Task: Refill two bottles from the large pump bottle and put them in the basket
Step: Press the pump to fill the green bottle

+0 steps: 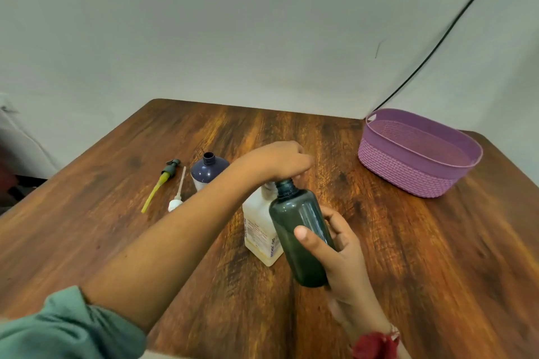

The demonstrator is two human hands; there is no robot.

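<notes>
Green pump [164, 181] and white pump [177, 198] lying far left | uncapped purple bottle [208, 170] upright beside | left hand [277, 160] atop large pump bottle [258, 230], probably pressing; grip indiscernible | right hand [341, 256] gripping tilted green bottle [300, 239], neck under left hand | basket [408, 175] far right.

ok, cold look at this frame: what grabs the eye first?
The dark green bottle, centre, gripped by the right hand, its open neck under the left hand atop the white pump bottle. Then the purple basket far right, and an uncapped dark blue bottle beside two loose pump heads at left.
</notes>
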